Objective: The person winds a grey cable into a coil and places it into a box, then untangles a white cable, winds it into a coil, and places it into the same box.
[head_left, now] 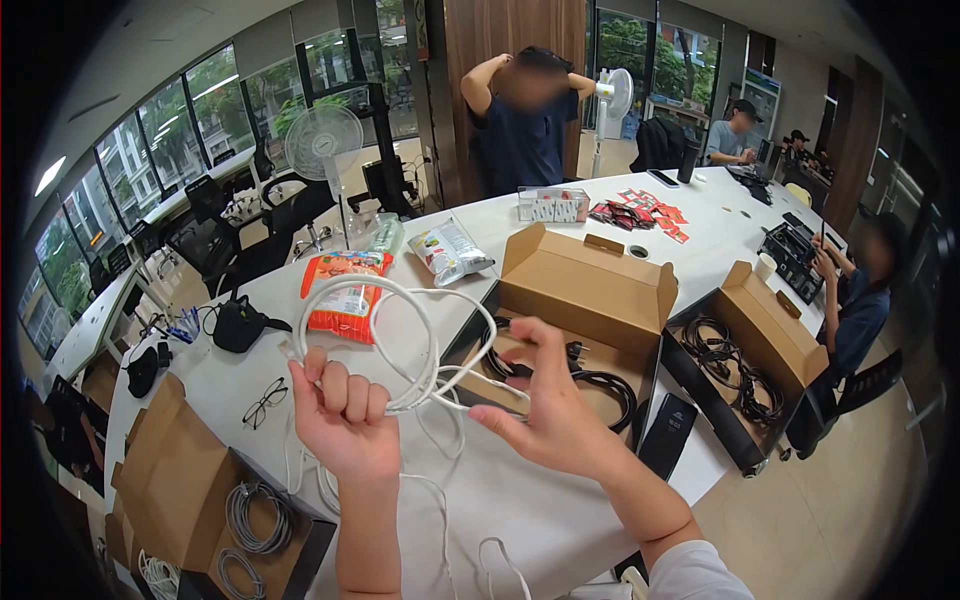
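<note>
A white cable (pixel 425 335) hangs in loose loops above the table, with more of its length trailing down to the tabletop. My left hand (pixel 350 415) is closed round the cable at the lower left of the loops. To the right, my right hand (pixel 550 410) has its fingers spread, thumb beside the cable where the strands cross. Behind my right hand an open cardboard box (pixel 585 290) holds black cables (pixel 610 390). Another open box (pixel 185 480) at the lower left holds coiled grey cables (pixel 258 518).
A third box (pixel 760 330) with black cables stands right, near a phone (pixel 668 435). Glasses (pixel 265 402), a black pouch (pixel 238 325), a red snack bag (pixel 345 290) and a silver bag (pixel 450 250) lie on the table (pixel 440 530). Several people are around.
</note>
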`<state>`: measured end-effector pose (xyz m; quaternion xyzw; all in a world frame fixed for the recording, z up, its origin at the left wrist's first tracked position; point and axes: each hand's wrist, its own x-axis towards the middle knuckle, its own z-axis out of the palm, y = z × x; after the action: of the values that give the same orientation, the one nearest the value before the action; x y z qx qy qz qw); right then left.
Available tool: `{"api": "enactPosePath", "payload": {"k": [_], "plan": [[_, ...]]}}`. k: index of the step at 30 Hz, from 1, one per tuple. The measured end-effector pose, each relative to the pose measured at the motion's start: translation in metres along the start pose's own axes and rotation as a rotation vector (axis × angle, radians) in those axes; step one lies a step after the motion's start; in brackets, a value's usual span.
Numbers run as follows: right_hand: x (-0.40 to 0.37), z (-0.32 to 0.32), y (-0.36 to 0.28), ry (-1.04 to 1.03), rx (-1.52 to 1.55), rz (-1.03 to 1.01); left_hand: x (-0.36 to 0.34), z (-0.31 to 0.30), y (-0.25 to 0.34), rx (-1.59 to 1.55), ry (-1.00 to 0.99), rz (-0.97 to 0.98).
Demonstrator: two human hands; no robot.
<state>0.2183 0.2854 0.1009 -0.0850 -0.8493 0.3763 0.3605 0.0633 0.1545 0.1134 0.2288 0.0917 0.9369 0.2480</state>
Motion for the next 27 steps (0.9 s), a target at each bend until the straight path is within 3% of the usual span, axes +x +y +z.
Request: {"api": "enactPosePath", "payload": {"k": [2,5,9,13,17,21,22,25,27], "plan": [[-0.001,0.0,-0.004,-0.084,0.16,0.087,0.0,0.005,0.001,0.097,0.034,0.049],[0.012,-0.018,-0.006,-0.718,0.127,0.248,-0.002,0.01,0.001,0.185,0.034,0.041],[0.012,-0.024,-0.004,-0.266,0.273,0.238,-0.004,0.014,0.004,0.251,0.022,0.009],[0.018,-0.034,0.009,0.037,0.766,0.391,-0.008,0.017,0.005,0.377,0.011,-0.018],[0.014,-0.039,0.003,0.209,0.761,0.26,-0.007,0.017,-0.005,0.605,-0.034,-0.131],[0.0,-0.034,-0.009,0.208,0.543,0.069,-0.004,0.013,-0.012,0.592,-0.039,-0.326],[-0.005,-0.036,-0.011,0.163,0.504,0.06,-0.004,0.013,-0.012,0.535,-0.032,-0.372],[-0.001,-0.036,-0.023,0.027,0.126,-0.323,-0.005,0.013,-0.007,0.388,0.028,-0.504],[-0.003,-0.035,-0.028,-0.218,0.086,-0.369,-0.004,0.015,-0.005,0.317,0.024,-0.554]]}}
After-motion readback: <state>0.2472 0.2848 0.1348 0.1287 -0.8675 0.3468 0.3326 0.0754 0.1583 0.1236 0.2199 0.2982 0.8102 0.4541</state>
